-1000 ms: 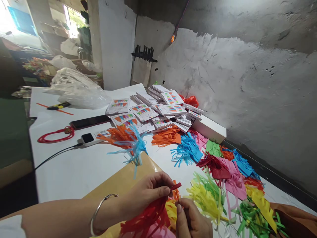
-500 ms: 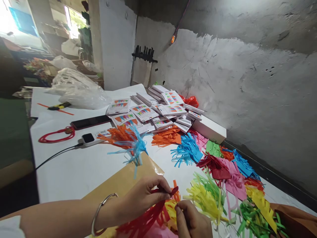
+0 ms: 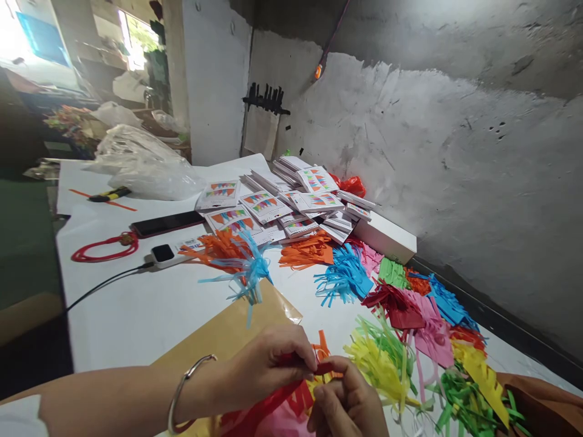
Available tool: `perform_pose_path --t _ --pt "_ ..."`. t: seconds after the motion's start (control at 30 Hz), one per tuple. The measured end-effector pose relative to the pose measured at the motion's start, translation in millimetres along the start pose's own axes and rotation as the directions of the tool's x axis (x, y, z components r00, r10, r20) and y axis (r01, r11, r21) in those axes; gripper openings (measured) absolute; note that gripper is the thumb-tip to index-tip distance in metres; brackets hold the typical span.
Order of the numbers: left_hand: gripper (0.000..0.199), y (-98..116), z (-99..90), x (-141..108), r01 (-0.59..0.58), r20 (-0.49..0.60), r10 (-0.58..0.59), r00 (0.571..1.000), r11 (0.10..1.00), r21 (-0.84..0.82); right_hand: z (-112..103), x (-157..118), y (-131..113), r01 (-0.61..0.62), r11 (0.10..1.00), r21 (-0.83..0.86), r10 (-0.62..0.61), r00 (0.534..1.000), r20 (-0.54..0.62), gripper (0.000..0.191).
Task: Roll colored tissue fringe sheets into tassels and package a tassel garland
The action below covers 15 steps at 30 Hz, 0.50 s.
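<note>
1. One red fringe piece (image 3: 262, 408) is the star, low in the middle, running from the left hand down over some pink material (image 3: 291, 422).
2. Two bare hands on it: the left hand (image 3: 268, 358) is curled closed, pinching the red band between thumb and fingers; the right hand (image 3: 348, 397) is half curled, index finger reaching the band's end. Can't tell if it's gripping anything.
3. One silver bangle (image 3: 178, 391) on the left wrist, one brown sheet (image 3: 228, 331) beneath.
4. Fringe bundles, right side: two blue bundles (image 3: 344, 276), two pink bundles (image 3: 430, 325), one dark red bundle (image 3: 396, 306), plus yellow and green heaps too tangled to count.
5. One orange bunch (image 3: 221, 249) and one light-blue bunch (image 3: 255, 267) touch, just past the brown sheet.
6. At least six printed cards (image 3: 264, 206) show their pictures in the pile; one white box (image 3: 385, 235) sits beside it.
7. Left side: one phone (image 3: 168, 223), one small-screened gadget (image 3: 164, 255), one clear plastic bag (image 3: 146, 167).
</note>
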<state>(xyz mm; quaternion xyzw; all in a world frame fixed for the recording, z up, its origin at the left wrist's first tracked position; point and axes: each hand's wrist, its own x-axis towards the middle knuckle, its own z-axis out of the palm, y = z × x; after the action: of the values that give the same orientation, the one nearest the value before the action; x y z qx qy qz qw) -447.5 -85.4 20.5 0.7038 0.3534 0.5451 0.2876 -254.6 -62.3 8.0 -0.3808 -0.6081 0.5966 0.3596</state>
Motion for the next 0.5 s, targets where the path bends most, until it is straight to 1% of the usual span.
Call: perform_pose_path --t 0.07,0.1,0.2,0.23,0.27,0.3,0.33,0.37,0.4,0.43,0.47,0.5 --pt "0.007 1 0.0 1 -0.035 0.013 0.034 0.999 0.999 0.017 -1 0 -1 -0.022 0.998 0.064 0.021 1.0 0.02 0.067" --pt "0.007 2 -0.2 2 -0.051 0.026 0.05 0.998 0.998 0.025 -2 -1 -1 -0.03 0.997 0.072 0.029 0.999 0.022 0.067" --pt "0.01 6 -1.5 3 -0.089 0.075 0.084 0.994 0.994 0.066 -1 -2 -3 -0.057 0.998 0.04 0.055 0.997 0.052 0.056" --pt "0.01 7 -1.7 4 -0.109 0.088 0.102 0.991 0.991 0.082 0 -1 -3 -0.03 1.0 -0.001 0.03 0.999 0.034 0.051" --pt "0.011 7 -1.4 4 -0.132 0.099 0.122 0.988 0.986 0.099 1 1 -3 0.035 0.998 -0.057 -0.035 0.999 -0.004 0.047" --pt "0.013 7 -0.4 4 -0.152 0.108 0.139 0.984 0.981 0.119 2 5 -3 0.126 0.985 -0.117 -0.133 0.989 -0.058 0.043" --pt "0.014 7 1.4 3 -0.161 0.119 0.145 0.982 0.977 0.138 0 9 -4 0.221 0.962 -0.16 -0.241 0.963 -0.121 0.039" --pt "0.015 6 4.1 2 -0.158 0.133 0.138 0.981 0.975 0.155 -3 14 -4 0.306 0.938 -0.162 -0.334 0.924 -0.188 0.036" --pt "0.016 5 7.6 -1 -0.147 0.153 0.122 0.981 0.975 0.167 -10 19 -4 0.368 0.924 -0.102 -0.382 0.889 -0.254 0.034" --pt "0.017 3 11.6 -4 -0.136 0.192 0.102 0.976 0.976 0.17 -18 24 -5 0.398 0.917 0.017 -0.373 0.875 -0.31 0.034" --pt "0.017 0 15.4 -8 -0.132 0.254 0.088 0.963 0.978 0.161 -29 27 -6 0.394 0.904 0.166 -0.32 0.881 -0.348 0.034" --pt "0.017 -4 18.2 -11 -0.147 0.335 0.093 0.938 0.979 0.141 -42 29 -7 0.364 0.876 0.315 -0.249 0.903 -0.351 0.034"
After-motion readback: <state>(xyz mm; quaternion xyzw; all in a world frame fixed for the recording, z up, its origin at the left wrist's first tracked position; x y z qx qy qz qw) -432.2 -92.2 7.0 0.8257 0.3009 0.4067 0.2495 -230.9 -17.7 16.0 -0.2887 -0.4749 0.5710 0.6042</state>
